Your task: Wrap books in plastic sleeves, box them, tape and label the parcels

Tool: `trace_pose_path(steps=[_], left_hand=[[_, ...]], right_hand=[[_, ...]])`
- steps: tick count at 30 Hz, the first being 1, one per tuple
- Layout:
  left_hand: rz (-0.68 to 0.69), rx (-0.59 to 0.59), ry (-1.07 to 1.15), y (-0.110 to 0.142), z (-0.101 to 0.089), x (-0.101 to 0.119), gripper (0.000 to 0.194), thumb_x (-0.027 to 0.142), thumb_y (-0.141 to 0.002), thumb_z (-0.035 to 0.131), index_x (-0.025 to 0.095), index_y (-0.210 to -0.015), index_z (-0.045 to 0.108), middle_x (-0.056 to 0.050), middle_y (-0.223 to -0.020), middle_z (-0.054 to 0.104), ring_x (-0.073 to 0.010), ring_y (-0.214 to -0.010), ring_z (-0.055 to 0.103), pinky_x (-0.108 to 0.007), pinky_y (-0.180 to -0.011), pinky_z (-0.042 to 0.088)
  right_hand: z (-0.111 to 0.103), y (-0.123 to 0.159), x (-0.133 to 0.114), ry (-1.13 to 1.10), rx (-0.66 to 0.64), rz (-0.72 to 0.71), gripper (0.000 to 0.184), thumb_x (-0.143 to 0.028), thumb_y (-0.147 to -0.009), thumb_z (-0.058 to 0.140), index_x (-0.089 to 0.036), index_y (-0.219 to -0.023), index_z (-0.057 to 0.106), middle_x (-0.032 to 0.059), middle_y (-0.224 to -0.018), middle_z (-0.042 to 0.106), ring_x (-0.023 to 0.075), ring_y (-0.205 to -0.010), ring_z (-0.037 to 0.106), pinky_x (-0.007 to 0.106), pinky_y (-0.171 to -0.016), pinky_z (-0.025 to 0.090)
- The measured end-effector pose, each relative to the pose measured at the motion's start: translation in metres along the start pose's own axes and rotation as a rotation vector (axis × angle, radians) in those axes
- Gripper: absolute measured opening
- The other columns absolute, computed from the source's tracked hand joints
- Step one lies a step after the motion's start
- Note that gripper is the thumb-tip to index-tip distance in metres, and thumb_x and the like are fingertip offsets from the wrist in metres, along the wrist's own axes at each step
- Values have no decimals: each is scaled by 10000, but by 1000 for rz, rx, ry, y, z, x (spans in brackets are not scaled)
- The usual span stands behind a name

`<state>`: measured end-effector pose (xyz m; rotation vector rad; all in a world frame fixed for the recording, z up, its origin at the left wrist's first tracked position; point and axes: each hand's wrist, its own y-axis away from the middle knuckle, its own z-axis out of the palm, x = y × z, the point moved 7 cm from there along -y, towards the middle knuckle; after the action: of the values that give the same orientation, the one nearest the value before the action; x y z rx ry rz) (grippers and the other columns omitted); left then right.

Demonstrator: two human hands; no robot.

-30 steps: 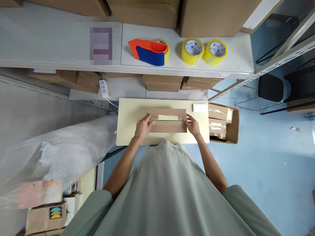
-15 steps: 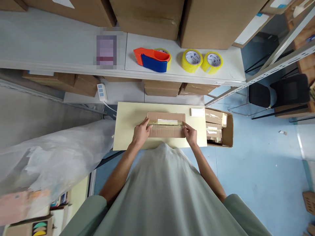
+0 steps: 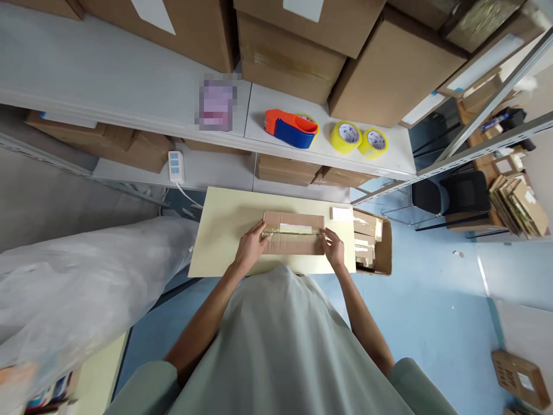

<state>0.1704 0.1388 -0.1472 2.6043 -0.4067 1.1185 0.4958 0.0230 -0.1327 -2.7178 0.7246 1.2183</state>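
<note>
A small cardboard box (image 3: 292, 244) lies flat on the cream tabletop (image 3: 222, 227), close to my body. Along its middle runs a seam with shiny clear tape and a pale label strip. My left hand (image 3: 250, 249) grips the left end of the box, thumb on top near the seam. At the opposite end, my right hand (image 3: 333, 249) pinches the edge with bent fingers beside the tape. Fingertips under or behind the box ends are hidden. A white stack of slips or a small white box (image 3: 341, 214) rests at the table's right rear.
On the shelf (image 3: 173, 98) above stand an orange and blue tape dispenser (image 3: 292, 129) and two yellow tape rolls (image 3: 345, 136). Right of the table, an open carton (image 3: 383, 248) holds several taped boxes. A large plastic bag (image 3: 95, 276) bulges at the left. A power strip (image 3: 175, 167) sits behind.
The camera view has tilted and shifted, showing more of the upper shelf and right side. Both hands stay at the box's ends, and the box keeps its place on the table.
</note>
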Motion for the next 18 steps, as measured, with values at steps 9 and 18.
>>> trace_pose_path(steps=[9,18], left_hand=[[322,224,85,-52,-71,64,335,249,-1058,669,204,-1369,785,-157,-1596,713,-370,-1543,628,-597,-1329,515],[503,424,198,-75,-171,113,277,249,-1079,649,229,-1321,782,-119,-1455,786,-316,-1419,702,-566,-1289,537]], right_hand=[[-32,-84,-164,240,217,-462,550,-621,-1130,587,-195,-1426,768,226,-1561,717,379,-1430,717,567,-1200,608],[6,-178,-311,647,145,-610,591,-402,-1148,588,-119,-1664,521,257,-1667,612,388,-1548,586,577,-1316,458]])
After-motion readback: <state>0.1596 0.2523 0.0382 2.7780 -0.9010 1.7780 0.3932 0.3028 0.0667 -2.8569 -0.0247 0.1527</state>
